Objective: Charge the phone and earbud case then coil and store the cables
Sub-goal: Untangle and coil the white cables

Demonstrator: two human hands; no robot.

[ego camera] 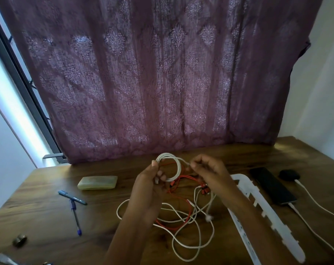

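Left hand (152, 181) grips a white coil (167, 154); right hand (208, 169) pinches its tail (over tangled cables (189, 207)). Phone (273, 186) and case (289, 175) lie plugged in beside a tray (246, 184).

On my feed the white cable (174, 165) looped through the fingers of the left hand (152, 180) is plain white all round. Below the fingers of the right hand (208, 169) a red cable (168, 224) tangles with more white. Beyond the fingertips hangs a purple curtain (143, 73) patterned with paler damask medallions. The table (37, 226) shows brown wood grain. Left of the fingers I see a pale yellow-green case (97, 183), a dark blue marker (72, 197) and a blue-tipped pen (75, 219). To their right are a white tray (267, 217), a black phone (271, 185) and a black earbud case (289, 175).
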